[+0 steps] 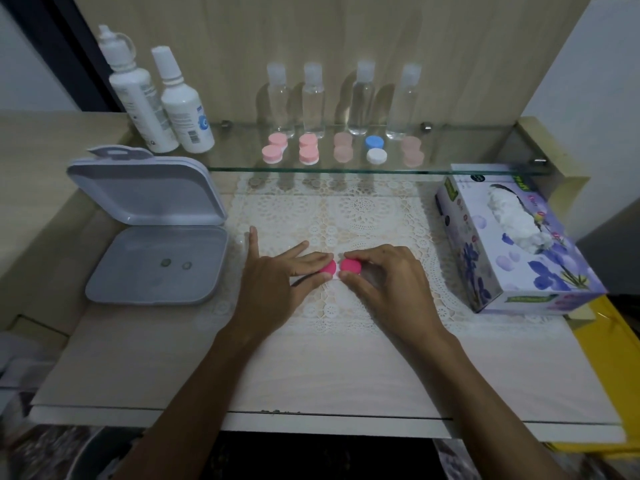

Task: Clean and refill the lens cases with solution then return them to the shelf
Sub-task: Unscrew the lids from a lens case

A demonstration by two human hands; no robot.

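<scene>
The glass shelf [450,161] is clear and glossy, held by small metal clips [426,126]. On it stand transparent plastic bottles [313,102] and matt white plastic solution bottles [187,112], beside smooth matt plastic lens cases [308,150]. The back panel [346,36] looks like pale wood-grain laminate. A white lace mat [363,209] covers the smooth table [311,375]. The grey tray [156,265] is matt plastic; the tissue box [512,258] is glossy printed cardboard.

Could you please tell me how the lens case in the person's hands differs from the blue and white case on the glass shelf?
The held case has two bright pink caps; the shelf case has one blue and one white. The held case lies on the lace mat, with the left hand and right hand each pinching a cap; the shelf case stands untouched. Both are twin-cup cases with caps on.
</scene>
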